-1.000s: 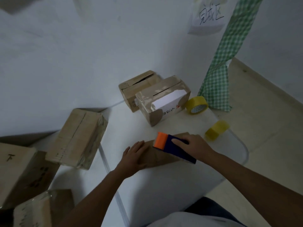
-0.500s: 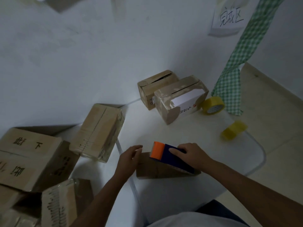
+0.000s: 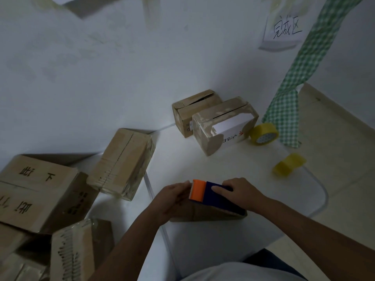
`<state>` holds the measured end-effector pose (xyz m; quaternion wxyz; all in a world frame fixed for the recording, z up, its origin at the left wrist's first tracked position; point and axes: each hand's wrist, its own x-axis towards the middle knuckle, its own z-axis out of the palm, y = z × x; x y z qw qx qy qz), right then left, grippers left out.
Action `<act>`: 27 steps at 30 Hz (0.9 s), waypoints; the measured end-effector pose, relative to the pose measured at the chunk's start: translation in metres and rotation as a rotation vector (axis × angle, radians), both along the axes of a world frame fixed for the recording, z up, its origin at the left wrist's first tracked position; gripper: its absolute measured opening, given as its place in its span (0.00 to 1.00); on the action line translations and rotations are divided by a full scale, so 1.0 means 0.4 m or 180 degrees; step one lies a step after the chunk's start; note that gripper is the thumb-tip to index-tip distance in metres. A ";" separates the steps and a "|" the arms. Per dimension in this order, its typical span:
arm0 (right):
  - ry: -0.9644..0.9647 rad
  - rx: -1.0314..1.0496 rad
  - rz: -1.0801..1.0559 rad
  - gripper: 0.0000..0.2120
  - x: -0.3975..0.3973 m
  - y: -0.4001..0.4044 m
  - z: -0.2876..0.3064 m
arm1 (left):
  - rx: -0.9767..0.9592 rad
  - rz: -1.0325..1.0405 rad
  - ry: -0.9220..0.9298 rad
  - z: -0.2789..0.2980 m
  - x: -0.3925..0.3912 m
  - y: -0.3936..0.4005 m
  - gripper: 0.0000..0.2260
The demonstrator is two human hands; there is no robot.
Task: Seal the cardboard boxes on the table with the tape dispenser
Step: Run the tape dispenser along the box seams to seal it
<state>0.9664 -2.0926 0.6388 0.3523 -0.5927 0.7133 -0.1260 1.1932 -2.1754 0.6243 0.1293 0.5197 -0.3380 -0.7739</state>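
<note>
Centrally, low in frame: right hand (image 3: 241, 194) gripping blue-and-orange tape dispenser (image 3: 209, 194), pressed flat on top of small cardboard box (image 3: 205, 213) on white table (image 3: 223, 165). Left hand (image 3: 172, 197) at box's left end, fingers curled beside dispenser's orange tip, actual pinch unclear. Two more boxes (image 3: 221, 122) upper centre by wall, two yellow tape rolls (image 3: 263, 133) right of them. Stacked cartons (image 3: 36, 189) lower left.

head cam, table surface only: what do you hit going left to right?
Tan taped cardboard box lying askew → left hand → orange-and-blue tape dispenser → right hand → upright yellow tape roll → flat yellow tape roll.
</note>
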 end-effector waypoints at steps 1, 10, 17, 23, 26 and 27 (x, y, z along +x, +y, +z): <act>-0.0002 -0.0013 0.0021 0.21 0.000 -0.002 -0.001 | -0.0006 -0.0015 0.0008 0.003 -0.001 0.003 0.14; 0.0174 0.0021 0.0176 0.23 -0.005 -0.027 0.019 | -0.0401 0.0172 -0.0354 0.009 -0.006 0.026 0.10; 0.0614 0.0109 0.0619 0.30 -0.029 -0.053 0.028 | -0.0520 0.0999 -0.0518 -0.003 0.042 0.029 0.05; 0.0948 0.0203 0.0745 0.32 -0.036 -0.066 -0.001 | -0.0177 0.1337 -0.0508 -0.040 0.151 0.006 0.04; 0.1029 0.0280 0.0744 0.31 -0.013 -0.077 -0.010 | -0.0192 0.1457 -0.0599 -0.060 0.143 0.020 0.04; 0.1049 0.0315 0.0734 0.31 -0.008 -0.079 -0.012 | -0.0201 0.1505 -0.0617 -0.068 0.143 0.025 0.04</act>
